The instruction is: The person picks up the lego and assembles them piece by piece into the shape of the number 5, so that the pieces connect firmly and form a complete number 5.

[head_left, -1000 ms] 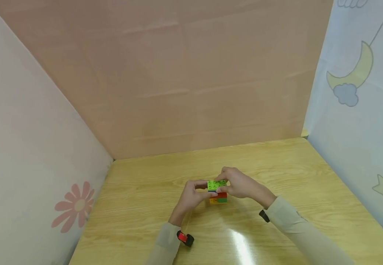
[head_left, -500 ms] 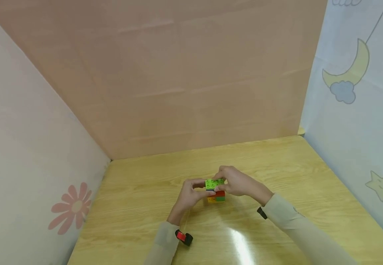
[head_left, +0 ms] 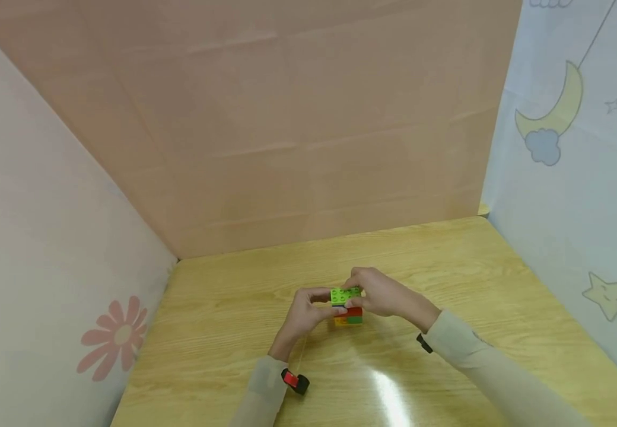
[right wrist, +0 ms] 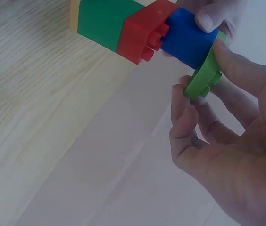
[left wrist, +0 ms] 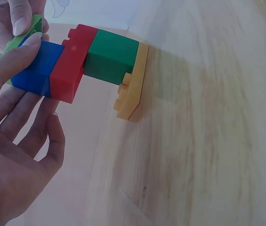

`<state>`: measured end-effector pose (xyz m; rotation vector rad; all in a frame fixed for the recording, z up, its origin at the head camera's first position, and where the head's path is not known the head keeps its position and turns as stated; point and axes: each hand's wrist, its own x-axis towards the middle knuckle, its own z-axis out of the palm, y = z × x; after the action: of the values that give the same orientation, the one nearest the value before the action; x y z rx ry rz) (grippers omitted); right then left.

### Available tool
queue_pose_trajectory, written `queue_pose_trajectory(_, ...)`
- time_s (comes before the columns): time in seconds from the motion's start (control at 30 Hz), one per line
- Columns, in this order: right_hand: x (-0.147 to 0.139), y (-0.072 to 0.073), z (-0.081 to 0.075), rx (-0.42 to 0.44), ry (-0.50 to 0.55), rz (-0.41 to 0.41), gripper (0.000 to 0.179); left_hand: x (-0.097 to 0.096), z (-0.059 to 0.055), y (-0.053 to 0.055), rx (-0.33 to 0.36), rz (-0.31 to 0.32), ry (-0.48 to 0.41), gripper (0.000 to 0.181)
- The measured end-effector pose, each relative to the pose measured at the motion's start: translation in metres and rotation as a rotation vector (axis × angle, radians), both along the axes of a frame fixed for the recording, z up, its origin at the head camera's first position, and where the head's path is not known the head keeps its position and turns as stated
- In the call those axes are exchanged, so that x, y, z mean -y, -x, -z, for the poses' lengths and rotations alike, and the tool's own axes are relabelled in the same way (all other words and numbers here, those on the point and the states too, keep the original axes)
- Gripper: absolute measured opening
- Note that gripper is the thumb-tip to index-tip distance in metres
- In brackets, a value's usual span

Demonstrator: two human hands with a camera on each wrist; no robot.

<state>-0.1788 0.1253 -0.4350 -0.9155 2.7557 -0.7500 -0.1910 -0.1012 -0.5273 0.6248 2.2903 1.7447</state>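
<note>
A tower of toy building bricks stands on the table between both hands. Lowest is a thin yellow brick, with a green block on one end of it. Above come a red brick and a blue block, and a thin light green brick tops the tower, its studs showing. My left hand grips the blue block, thumb on its near face just under the light green brick. With thumb and fingers my right hand pinches the light green brick, which overhangs the blue block in the right wrist view.
The wooden table spreads around the tower. A plain tan panel rises at the back. White side walls carry a pink flower on the left and a moon and star on the right.
The head view has shifted slightly. Both hands keep the same hold on the tower, and the bricks show no visible movement against each other.
</note>
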Motion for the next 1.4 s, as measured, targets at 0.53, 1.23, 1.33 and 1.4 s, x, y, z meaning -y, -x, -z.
queue_pose_trajectory(0.53, -0.008, -0.006, 0.018, -0.067, 0.12, -0.017, 0.042, -0.002, 0.002, -0.001, -0.01, 0.006, 0.039, 0.029)
queue_pose_trajectory(1.23, -0.004, -0.008, 0.038, 0.05, 0.318, 0.086, 0.031, -0.003, 0.004, -0.005, -0.086, -0.014, 0.077, 0.026)
queue_pose_trajectory(1.33, -0.004, -0.009, 0.039, 0.065, 0.341, 0.098, 0.031, -0.004, 0.004, -0.004, -0.098, -0.017, 0.082, 0.024)
queue_pose_trajectory(1.4, -0.003, -0.01, 0.039, 0.081, 0.351, 0.112, 0.031, -0.005, 0.004, -0.004, -0.105, -0.018, 0.082, 0.022)
